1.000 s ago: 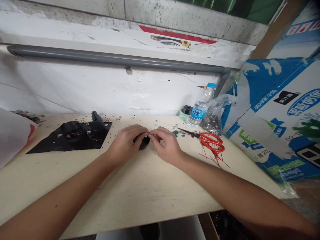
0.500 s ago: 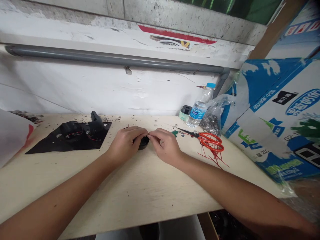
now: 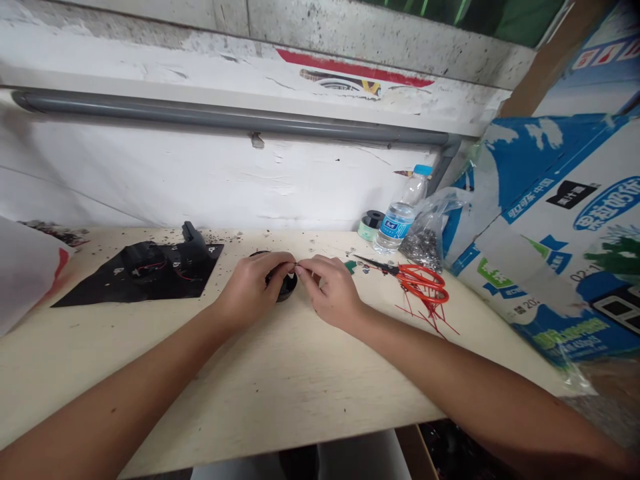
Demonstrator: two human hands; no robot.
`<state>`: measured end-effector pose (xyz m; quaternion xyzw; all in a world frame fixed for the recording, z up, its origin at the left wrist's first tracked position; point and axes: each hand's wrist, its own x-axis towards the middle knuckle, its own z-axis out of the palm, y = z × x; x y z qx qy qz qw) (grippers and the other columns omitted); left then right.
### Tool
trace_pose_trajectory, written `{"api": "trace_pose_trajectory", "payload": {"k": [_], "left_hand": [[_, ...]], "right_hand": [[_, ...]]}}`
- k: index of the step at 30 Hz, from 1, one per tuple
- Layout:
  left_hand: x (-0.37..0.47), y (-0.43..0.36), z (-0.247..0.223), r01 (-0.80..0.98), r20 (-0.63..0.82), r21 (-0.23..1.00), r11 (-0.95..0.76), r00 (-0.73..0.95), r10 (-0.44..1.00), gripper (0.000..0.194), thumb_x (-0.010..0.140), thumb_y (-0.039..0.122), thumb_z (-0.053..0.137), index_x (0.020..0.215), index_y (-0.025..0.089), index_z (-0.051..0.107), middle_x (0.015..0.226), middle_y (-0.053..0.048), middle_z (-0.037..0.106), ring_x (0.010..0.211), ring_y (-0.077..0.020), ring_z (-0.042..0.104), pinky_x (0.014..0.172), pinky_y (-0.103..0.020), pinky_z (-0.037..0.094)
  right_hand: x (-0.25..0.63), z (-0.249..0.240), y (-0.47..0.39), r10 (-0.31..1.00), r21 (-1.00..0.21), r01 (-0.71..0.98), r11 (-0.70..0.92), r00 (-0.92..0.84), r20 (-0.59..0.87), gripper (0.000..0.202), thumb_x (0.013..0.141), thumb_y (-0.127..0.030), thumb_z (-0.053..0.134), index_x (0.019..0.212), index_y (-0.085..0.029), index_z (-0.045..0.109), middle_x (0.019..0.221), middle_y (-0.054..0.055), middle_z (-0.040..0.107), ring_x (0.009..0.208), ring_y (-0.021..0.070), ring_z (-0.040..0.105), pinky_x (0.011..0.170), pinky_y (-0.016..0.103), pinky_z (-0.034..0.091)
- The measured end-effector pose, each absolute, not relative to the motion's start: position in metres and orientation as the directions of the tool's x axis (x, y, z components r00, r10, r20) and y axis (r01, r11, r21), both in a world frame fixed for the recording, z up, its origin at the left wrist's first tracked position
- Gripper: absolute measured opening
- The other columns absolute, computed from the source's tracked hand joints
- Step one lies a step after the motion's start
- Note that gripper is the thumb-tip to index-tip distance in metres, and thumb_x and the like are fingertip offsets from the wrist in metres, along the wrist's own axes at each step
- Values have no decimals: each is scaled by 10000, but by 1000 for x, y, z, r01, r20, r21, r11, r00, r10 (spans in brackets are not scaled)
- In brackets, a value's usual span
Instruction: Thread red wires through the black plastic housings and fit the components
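My left hand (image 3: 253,281) and my right hand (image 3: 330,287) meet fingertip to fingertip near the middle of the table. Each is pinched closed on something too small to make out. Below and behind the left fingers sits a round black part (image 3: 287,289), mostly covered by that hand. Orange-handled scissors (image 3: 423,283) lie right of my right hand, their blades pointing left, over several thin red wires (image 3: 434,320). A small green piece (image 3: 350,267) rests just beyond the right hand.
Black parts (image 3: 145,260) with red wires sit on a black sheet (image 3: 95,287) at the left. A water bottle (image 3: 397,220), a tape roll (image 3: 370,227) and a clear bag of small metal parts (image 3: 423,247) stand at the back right. A blue-white carton (image 3: 550,233) borders the right.
Both hands stay almost in place, still pinched together. Slightly more of the round black part shows around my left fingers.
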<state>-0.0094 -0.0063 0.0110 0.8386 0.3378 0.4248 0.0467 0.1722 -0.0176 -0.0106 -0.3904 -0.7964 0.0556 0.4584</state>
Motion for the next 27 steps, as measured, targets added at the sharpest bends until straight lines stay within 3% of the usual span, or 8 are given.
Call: {"api": "trace_pose_trajectory", "payload": {"k": [6,13,27], "left_hand": [[-9,-7,13,505,690,361,-784,421,589,236,948,159,488,893,172,717,879,-69,747,765,-188,678,685,-298,511],[-9,-8,14,524,666,358,-773,437,604,259,925,109,492,866,168,737,884,-56,755,767,-180,679,690,-284,502],[-10,-9,15,545,683,291,-786,457,570,277,894,90,480,848,160,744,872,-60,763,765,-191,699,667,-277,513]], "right_hand": [[172,-10,-19,691,-449,585,675,-290,662,279,1007,-250,451,760,-210,574,662,-13,534,650,146,494,678,302,327],[172,-9,-23,692,-379,647,662,-333,641,315,1015,-217,408,710,-191,485,666,-24,524,664,126,498,720,300,300],[175,-12,-22,595,-139,723,677,-426,681,280,992,-167,397,808,-171,607,724,14,617,691,144,523,793,340,282]]}}
